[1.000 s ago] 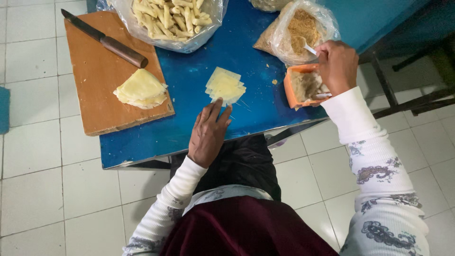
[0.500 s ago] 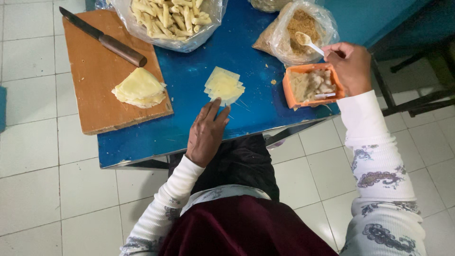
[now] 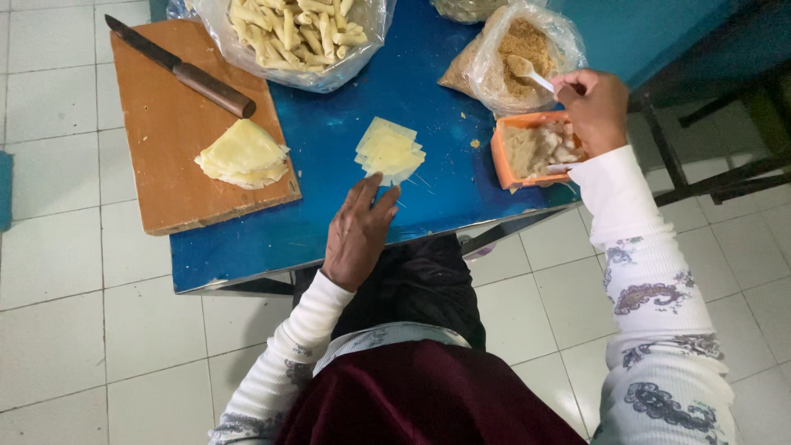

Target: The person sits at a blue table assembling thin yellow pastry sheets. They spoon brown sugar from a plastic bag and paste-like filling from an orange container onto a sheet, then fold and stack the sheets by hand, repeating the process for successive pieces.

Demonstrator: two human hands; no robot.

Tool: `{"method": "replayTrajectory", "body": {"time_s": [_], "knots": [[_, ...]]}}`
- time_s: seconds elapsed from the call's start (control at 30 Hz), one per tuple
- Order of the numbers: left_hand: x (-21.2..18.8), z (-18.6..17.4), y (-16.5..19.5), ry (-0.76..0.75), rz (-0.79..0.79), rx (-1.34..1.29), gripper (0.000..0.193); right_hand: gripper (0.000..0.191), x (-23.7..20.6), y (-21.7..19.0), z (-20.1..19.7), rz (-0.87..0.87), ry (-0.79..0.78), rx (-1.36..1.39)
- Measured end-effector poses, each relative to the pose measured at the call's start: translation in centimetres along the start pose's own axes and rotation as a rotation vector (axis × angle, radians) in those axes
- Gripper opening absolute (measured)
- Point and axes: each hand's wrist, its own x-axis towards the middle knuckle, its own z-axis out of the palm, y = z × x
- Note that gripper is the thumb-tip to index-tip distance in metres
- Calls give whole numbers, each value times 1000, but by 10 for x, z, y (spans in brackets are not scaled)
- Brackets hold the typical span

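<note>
The left hand (image 3: 357, 235) lay flat on the blue table (image 3: 329, 239), palm down, fingers loosely spread, and its fingertips touched the near edge of a small stack of square yellow wrappers (image 3: 390, 151). The right hand (image 3: 595, 107) was closed around the handle of a white spoon (image 3: 527, 71), pinching it; the bowl of the spoon sat in the brown crumbly filling inside a clear plastic bag (image 3: 515, 53). Just under this hand stood an orange tray (image 3: 534, 150) at the table edge, holding a pale filling and some white pieces (what exactly they were, I could not tell).

Further away, a bigger clear bag (image 3: 288, 41) at the top of the table was full of finished pale rolls. On the left a wooden board (image 3: 173, 140) carried a folded pile of round yellow sheets (image 3: 243, 155), and a knife (image 3: 181, 67) with a brown handle lay across its upper part. Another bag (image 3: 470, 8) was partly visible at the top edge.
</note>
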Motion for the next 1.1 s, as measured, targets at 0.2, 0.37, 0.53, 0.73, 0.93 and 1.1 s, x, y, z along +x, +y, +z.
{"method": "replayTrajectory", "body": {"time_s": [0.2, 0.37, 0.53, 0.73, 0.93, 1.1], "knots": [[7, -5, -4, 146, -97, -135, 28, 16, -13, -20, -19, 100, -53, 168], [18, -4, -10, 237, -213, 83, 31, 20, -31, -70, -5, 155, -337, 401], [24, 3, -14, 211, -238, 119, 30, 17, -47, -113, 49, 40, -535, 264], [30, 16, -16, 219, -239, 149, 25, 12, -53, -127, 85, -138, -550, -59], [31, 24, -17, 239, -237, 107, 11, 0, -62, -128, 90, -542, -377, -249], [32, 26, -18, 268, -159, -2, 7, 3, -67, -132, 86, -771, -243, -412]]}}
